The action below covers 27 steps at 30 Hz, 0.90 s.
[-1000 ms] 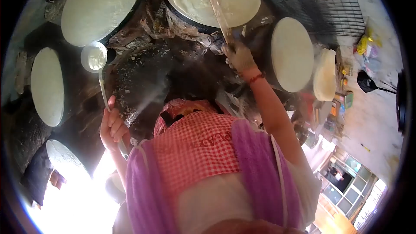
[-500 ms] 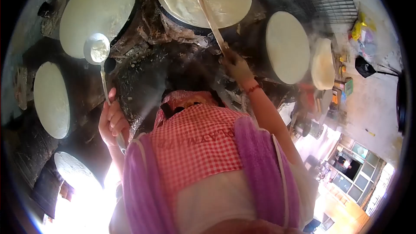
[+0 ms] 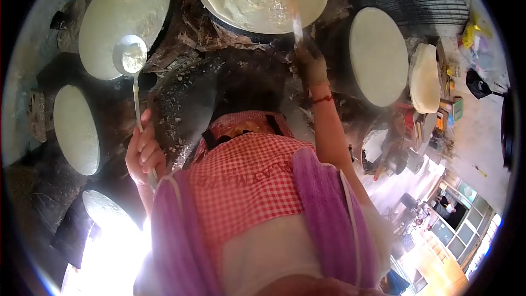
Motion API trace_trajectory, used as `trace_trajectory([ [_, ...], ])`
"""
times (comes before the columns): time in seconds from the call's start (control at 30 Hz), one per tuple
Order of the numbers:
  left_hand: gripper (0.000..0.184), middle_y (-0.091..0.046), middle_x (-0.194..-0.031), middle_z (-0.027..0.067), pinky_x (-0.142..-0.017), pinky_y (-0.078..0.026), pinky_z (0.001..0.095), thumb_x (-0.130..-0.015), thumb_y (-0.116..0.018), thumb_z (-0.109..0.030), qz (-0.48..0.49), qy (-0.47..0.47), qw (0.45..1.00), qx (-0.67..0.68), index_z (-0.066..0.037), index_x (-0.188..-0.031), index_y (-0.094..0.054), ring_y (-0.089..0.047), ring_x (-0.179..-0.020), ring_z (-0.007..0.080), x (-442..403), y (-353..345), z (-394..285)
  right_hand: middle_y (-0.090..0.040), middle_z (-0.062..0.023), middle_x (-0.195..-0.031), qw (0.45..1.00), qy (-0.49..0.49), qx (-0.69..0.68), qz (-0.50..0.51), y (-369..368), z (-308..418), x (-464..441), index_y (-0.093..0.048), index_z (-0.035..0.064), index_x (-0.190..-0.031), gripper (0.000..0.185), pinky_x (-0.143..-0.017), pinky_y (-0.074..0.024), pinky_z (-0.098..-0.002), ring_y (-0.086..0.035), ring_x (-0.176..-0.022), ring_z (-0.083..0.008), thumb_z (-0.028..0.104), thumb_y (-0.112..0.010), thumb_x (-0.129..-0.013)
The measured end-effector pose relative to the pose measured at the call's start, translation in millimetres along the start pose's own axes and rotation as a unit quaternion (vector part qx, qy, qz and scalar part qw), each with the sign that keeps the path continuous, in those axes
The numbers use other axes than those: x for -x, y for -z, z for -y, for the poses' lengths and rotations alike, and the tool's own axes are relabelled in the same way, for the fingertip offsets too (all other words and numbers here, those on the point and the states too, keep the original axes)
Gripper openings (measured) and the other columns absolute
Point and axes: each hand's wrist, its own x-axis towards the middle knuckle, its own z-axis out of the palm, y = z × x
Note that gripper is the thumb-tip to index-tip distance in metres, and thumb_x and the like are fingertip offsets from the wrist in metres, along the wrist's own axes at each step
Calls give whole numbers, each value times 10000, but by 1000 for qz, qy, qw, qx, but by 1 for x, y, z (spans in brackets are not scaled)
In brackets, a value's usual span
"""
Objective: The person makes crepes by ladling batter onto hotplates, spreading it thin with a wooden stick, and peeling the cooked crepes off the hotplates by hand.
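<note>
My left hand (image 3: 144,154) grips a ladle (image 3: 130,56) at ten o'clock — my right hand (image 3: 310,61) grips a stick (image 3: 297,28) over the batter (image 3: 241,0) at twelve.

Bows hard at the edges, black in the corners, fringed blue near left. Blown out white near left beside the small pan (image 3: 105,208), bright again near right around the window (image 3: 464,230). Dim over the ground (image 3: 178,96). Shadowed on the right hand (image 3: 311,63), motion-blurred along the stick (image 3: 297,28).

Lettering (image 3: 249,176) on the checked apron (image 3: 244,197) seems to include "PLAY", the rest unclear.
</note>
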Motion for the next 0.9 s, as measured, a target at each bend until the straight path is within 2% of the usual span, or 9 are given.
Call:
trace_trajectory([
  [0.07,412,-343,-721,19,-363,-313,226,-1039,-249,-164,8,0,1000,10,40,-1397,-252,-299,-469,85,1,0,-3,-656,-70,-878,986,76,145,-39,-4,4,1,-568,106,-1252,422,-602,-483,-276,-597,-665,-153,317,-615,-890],
  [0.17,409,-342,-717,19,-365,-317,229,-1041,-248,-167,0,-10,1000,3,40,-1393,-259,-301,-467,87,2,2,-9,-648,-158,-1119,841,130,525,-9,-3,-3,19,-513,114,-1317,497,-851,-477,-322,-627,-1014,-186,288,-648,-872],
  [0.3,400,-335,-702,12,-351,-304,221,-1040,-267,-162,-4,-16,1000,3,43,-1382,-281,-293,-455,76,4,7,-22,-637,-143,-1175,826,45,562,-2,-12,-10,64,-524,75,-1305,508,-843,-472,-298,-601,-1068,-162,256,-674,-856],
  [0.4,389,-316,-671,-9,-329,-277,200,-1037,-300,-164,-29,-54,996,-57,43,-1366,-315,-271,-439,51,13,10,-26,-651,-81,-1136,951,106,286,57,-29,0,72,-553,56,-1261,437,-786,-496,-303,-632,-894,-187,211,-644,-862],
  [0.5,382,-296,-647,-30,-313,-248,182,-1032,-333,-166,-42,-85,990,-105,42,-1353,-337,-249,-426,28,25,11,-31,-649,-85,-1075,958,31,283,30,-87,55,46,-536,-21,-1241,481,-757,-489,-257,-597,-863,-110,149,-681,-815],
  [0.57,374,-287,-639,-42,-307,-239,176,-1029,-342,-167,-70,-111,981,-146,35,-1344,-359,-239,-415,14,32,12,-34,-662,-129,-1003,941,119,298,104,-105,38,-33,-561,-41,-1185,494,-765,-489,-266,-608,-849,-117,188,-725,-779],
  [0.7,375,-287,-621,-62,-288,-222,173,-1028,-329,-175,-140,-170,969,-116,22,-1342,-383,-226,-390,5,57,12,-31,-637,-136,-1146,748,313,577,95,-206,66,-83,-529,120,-1281,707,-921,-465,-378,-605,-1070,-278,416,-788,-693],
  [0.8,358,-328,-704,4,-315,-275,182,-1039,-295,-166,-46,-176,980,-82,32,-1335,-332,-258,-417,30,78,29,-32,-566,-117,-1261,644,211,734,48,-235,61,-101,-469,208,-1333,687,-950,-466,-393,-567,-1137,-281,444,-720,-739],
  [0.9,360,-329,-712,6,-333,-260,195,-1041,-289,-166,10,-168,985,-34,30,-1340,-328,-251,-429,36,94,42,-37,-632,-130,-1153,715,195,669,50,-236,86,-98,-547,150,-1258,567,-920,-475,-376,-612,-1052,-282,279,-724,-734],
])
